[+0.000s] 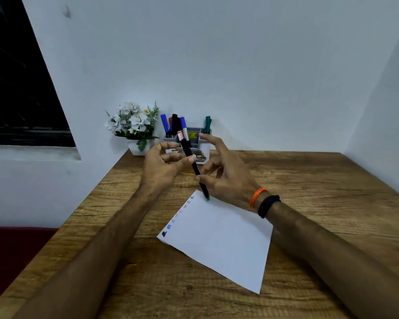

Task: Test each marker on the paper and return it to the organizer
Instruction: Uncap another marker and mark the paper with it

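I hold a black-bodied marker (195, 168) slanted above the far corner of the white paper (219, 240); its green lower end hovers just over the sheet. My left hand (161, 169) pinches the barrel's middle with thumb against fingers. My right hand (226, 178) holds the lower barrel between thumb and curled fingers, its index finger stretched out. Small colour test marks run down the paper's left edge. Behind my hands stands the grey organizer (204, 147) against the wall, with blue markers (164, 124) and a red one on its left and green markers (207, 125) on its right.
A white pot of artificial flowers (134, 127) stands left of the organizer at the wooden table's (320, 185) far left corner. White walls close in behind and on the right. A dark window (21, 100) sits at the left.
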Available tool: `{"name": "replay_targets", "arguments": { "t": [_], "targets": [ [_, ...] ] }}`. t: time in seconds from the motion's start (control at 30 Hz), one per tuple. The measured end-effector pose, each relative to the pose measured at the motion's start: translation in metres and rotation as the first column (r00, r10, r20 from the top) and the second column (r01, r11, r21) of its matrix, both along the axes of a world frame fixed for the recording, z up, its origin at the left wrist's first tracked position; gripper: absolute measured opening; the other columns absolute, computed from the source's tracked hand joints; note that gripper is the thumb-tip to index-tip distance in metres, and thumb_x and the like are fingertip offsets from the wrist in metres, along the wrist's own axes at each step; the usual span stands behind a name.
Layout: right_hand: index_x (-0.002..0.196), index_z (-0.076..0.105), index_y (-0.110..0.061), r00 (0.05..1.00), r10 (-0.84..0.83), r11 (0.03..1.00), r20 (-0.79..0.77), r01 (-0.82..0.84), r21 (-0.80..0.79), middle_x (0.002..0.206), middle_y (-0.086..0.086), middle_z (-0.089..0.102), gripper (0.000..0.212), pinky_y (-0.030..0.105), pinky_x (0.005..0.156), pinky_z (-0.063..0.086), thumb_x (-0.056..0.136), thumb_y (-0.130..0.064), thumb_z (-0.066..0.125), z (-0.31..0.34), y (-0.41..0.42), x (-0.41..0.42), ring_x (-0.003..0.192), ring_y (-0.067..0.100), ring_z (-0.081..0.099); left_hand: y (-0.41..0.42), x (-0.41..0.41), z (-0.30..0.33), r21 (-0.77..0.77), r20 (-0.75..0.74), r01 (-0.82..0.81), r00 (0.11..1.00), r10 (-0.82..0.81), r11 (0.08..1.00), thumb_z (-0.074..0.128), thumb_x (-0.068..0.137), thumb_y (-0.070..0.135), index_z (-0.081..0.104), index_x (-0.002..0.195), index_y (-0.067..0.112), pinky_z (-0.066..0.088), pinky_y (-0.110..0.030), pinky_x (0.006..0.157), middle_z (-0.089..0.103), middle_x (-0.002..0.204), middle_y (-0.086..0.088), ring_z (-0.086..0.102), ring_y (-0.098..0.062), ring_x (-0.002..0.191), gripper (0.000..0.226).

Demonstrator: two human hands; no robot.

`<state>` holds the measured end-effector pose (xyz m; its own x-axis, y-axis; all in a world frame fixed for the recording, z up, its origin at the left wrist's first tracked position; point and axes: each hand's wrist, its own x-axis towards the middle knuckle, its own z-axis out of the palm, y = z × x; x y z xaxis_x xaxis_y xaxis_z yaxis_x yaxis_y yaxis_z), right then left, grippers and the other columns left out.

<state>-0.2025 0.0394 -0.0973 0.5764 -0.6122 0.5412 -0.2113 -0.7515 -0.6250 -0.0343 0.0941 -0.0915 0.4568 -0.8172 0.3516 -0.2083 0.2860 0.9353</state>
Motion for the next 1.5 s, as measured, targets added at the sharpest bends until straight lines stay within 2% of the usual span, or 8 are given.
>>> {"name": "replay_targets", "arguments": {
  "t": [0.1, 0.4, 0.53, 0.63, 0.73, 0.83, 1.27, 1.5],
  "targets": [
    [0.154, 0.015, -0.040, 0.998, 0.011, 0.990, -0.063, -0.020, -0.141, 0.072, -0.007, 0.071, 0.103, 0.012, 0.060, 0.050, 0.078, -0.019, 0.080, 0.008, 0.004, 0.000, 0.066, 0.002, 0.068, 0.000, -0.008, 0.003, -0.046, 0.008, 0.016, 1.000, -0.015, 0.999, 0.084, 0.064, 0.015, 0.052, 0.109, 0.013, 0.055, -0.021, 0.070, 0.072, 0.074, 0.003, 0.071, -0.005, 0.072, 0.055],
    [0.151, 0.023, -0.038, 0.998, 0.053, 0.990, -0.022, -0.056, -0.129, 0.067, -0.008, 0.071, 0.099, 0.010, 0.062, 0.049, 0.076, -0.015, 0.082, 0.007, 0.004, 0.004, 0.066, 0.003, 0.069, 0.002, -0.010, 0.005, -0.097, 0.049, 0.023, 0.999, -0.018, 0.995, 0.083, 0.068, 0.014, 0.048, 0.110, 0.017, 0.054, -0.016, 0.063, 0.071, 0.077, 0.003, 0.070, -0.005, 0.070, 0.055],
    [0.150, 0.019, -0.044, 0.998, 0.010, 0.986, -0.065, -0.021, -0.164, 0.071, -0.007, 0.071, 0.100, 0.027, 0.065, 0.060, 0.076, -0.022, 0.083, 0.016, -0.010, 0.013, 0.067, 0.004, 0.069, -0.001, 0.003, 0.000, -0.052, 0.029, 0.066, 0.997, -0.065, 0.996, 0.079, 0.070, 0.028, 0.051, 0.111, 0.016, 0.054, -0.019, 0.068, 0.071, 0.082, 0.003, 0.071, -0.006, 0.079, 0.051],
    [0.150, 0.018, -0.045, 0.998, -0.036, 0.985, -0.047, 0.028, -0.171, 0.071, -0.007, 0.070, 0.101, 0.036, 0.067, 0.060, 0.075, -0.026, 0.083, 0.029, -0.027, 0.024, 0.067, 0.006, 0.069, -0.005, 0.023, -0.014, 0.144, 0.308, -0.101, 0.950, 0.053, 0.984, 0.071, 0.079, 0.042, 0.054, 0.113, 0.017, 0.052, -0.023, 0.076, 0.067, 0.099, 0.005, 0.066, -0.012, 0.096, 0.046],
    [0.149, 0.017, -0.047, 0.996, -0.087, 0.978, -0.014, 0.083, -0.192, 0.070, -0.005, 0.071, 0.103, 0.042, 0.072, 0.060, 0.074, -0.023, 0.083, 0.040, -0.045, 0.041, 0.067, 0.010, 0.070, -0.011, 0.043, -0.034, 0.313, 0.679, -0.323, 0.733, 0.027, 0.893, 0.061, 0.086, 0.052, 0.055, 0.125, 0.016, 0.047, -0.034, 0.093, 0.062, 0.123, -0.002, 0.057, -0.020, 0.112, 0.054],
    [0.150, 0.018, -0.045, 0.990, -0.143, 0.970, 0.013, 0.143, -0.198, 0.069, -0.006, 0.071, 0.102, 0.040, 0.075, 0.060, 0.074, -0.021, 0.082, 0.049, -0.064, 0.062, 0.066, 0.009, 0.069, -0.019, 0.051, -0.049, 0.345, 0.808, -0.381, 0.585, -0.066, 0.858, 0.049, 0.088, 0.061, 0.053, 0.130, 0.019, 0.034, -0.042, 0.105, 0.055, 0.135, -0.003, 0.048, -0.022, 0.125, 0.060],
    [0.151, 0.023, -0.039, 0.961, -0.250, 0.928, 0.121, 0.274, -0.252, 0.074, -0.006, 0.072, 0.095, 0.027, 0.071, 0.057, 0.076, -0.018, 0.078, 0.053, -0.108, 0.131, 0.067, 0.010, 0.068, -0.027, 0.056, -0.059, 0.352, 0.852, -0.413, 0.513, -0.104, 0.840, 0.036, 0.092, 0.063, 0.047, 0.134, 0.022, 0.019, -0.046, 0.112, 0.041, 0.147, -0.001, 0.032, -0.021, 0.137, 0.060],
    [0.126, 0.065, -0.031, 0.961, -0.265, 0.945, -0.078, 0.243, -0.221, 0.103, 0.000, 0.073, 0.045, 0.041, 0.088, 0.056, 0.084, -0.018, 0.074, 0.036, -0.107, 0.134, 0.091, 0.022, 0.067, -0.027, 0.056, -0.059, 0.350, 0.851, -0.413, 0.515, -0.101, 0.841, 0.036, 0.092, 0.063, 0.047, 0.133, 0.022, 0.019, -0.046, 0.112, 0.041, 0.146, -0.002, 0.032, -0.022, 0.137, 0.059]
  ]
}}
